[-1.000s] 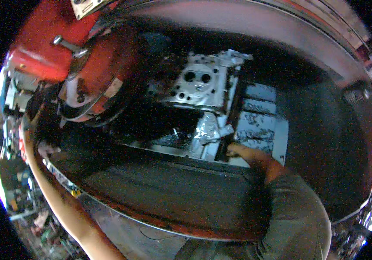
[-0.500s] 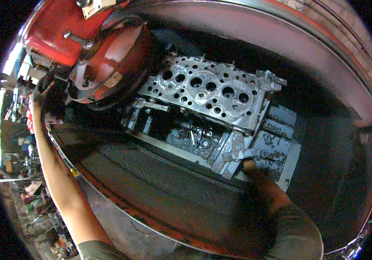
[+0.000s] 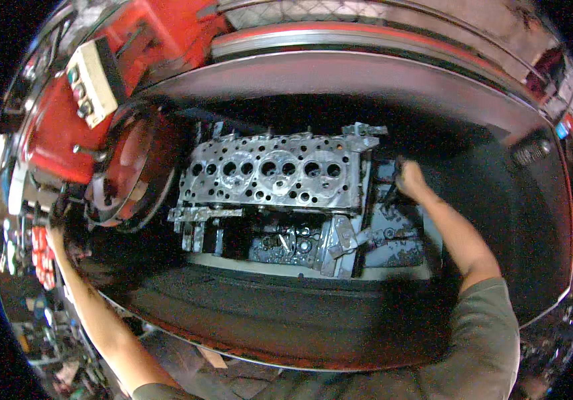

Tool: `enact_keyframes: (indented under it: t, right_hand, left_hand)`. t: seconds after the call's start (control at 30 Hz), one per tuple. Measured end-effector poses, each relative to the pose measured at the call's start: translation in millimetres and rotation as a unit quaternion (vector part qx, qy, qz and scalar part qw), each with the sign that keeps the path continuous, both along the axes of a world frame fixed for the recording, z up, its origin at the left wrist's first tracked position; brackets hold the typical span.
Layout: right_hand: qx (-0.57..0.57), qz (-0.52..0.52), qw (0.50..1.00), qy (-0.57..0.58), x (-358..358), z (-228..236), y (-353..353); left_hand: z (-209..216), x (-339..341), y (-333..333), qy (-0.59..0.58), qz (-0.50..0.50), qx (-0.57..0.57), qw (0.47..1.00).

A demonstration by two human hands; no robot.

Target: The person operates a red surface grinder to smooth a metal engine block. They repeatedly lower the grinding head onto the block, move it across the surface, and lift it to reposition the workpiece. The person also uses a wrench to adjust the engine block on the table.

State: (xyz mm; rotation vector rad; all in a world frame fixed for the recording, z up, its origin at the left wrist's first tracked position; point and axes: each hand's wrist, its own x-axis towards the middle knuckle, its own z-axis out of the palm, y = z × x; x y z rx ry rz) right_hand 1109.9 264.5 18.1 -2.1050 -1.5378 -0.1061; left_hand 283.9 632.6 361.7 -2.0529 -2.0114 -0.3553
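Cylinder head (image 3: 258, 177) sits mid tub (image 3: 286, 307). Right hand (image 3: 412, 179) just swung from its 5 to 3 o'clock, curled round dark handle (image 3: 392, 195), so far side's probably reachable. Left hand (image 3: 56, 220) around 8:30, can't tell grip.

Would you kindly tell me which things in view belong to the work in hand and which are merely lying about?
Apparently part of the work:
- holed metal block
- metal bracket
- grey plate, near the right hand
- red round housing, near the left hand

Apparently just lying about:
- pale strip, bottom of view
- red objects, far left
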Motion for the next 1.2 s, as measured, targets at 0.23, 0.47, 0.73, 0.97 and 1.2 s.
enact_keyframes:
  t: [0.23,0.47,0.73,0.97,1.2]
  right_hand:
    - [0.156,-0.168,0.973,0.017,36.6,245.9,-35.4]
    - [-0.144,0.114,0.859,0.478,32.5,266.1,-88.6]
    - [-0.032,0.048,0.889,0.455,17.7,128.7,-30.1]
    - [-0.193,-0.073,0.974,0.091,39.6,98.6,-22.1]
    - [-0.226,-0.039,0.971,0.072,70.0,70.4,-8.1]
  left_hand:
    - [-3.0,-21.3,24.0,0.021,0.024,-0.004,0.999]
    - [-4.0,-34.1,39.6,0.032,0.041,-0.005,0.999]
    - [-9.0,-37.7,48.8,0.046,0.062,-0.005,0.997]
    - [-6.6,-39.0,47.9,0.05,0.085,-0.004,0.995]
    - [-5.6,-41.3,49.3,0.056,0.097,-0.001,0.994]
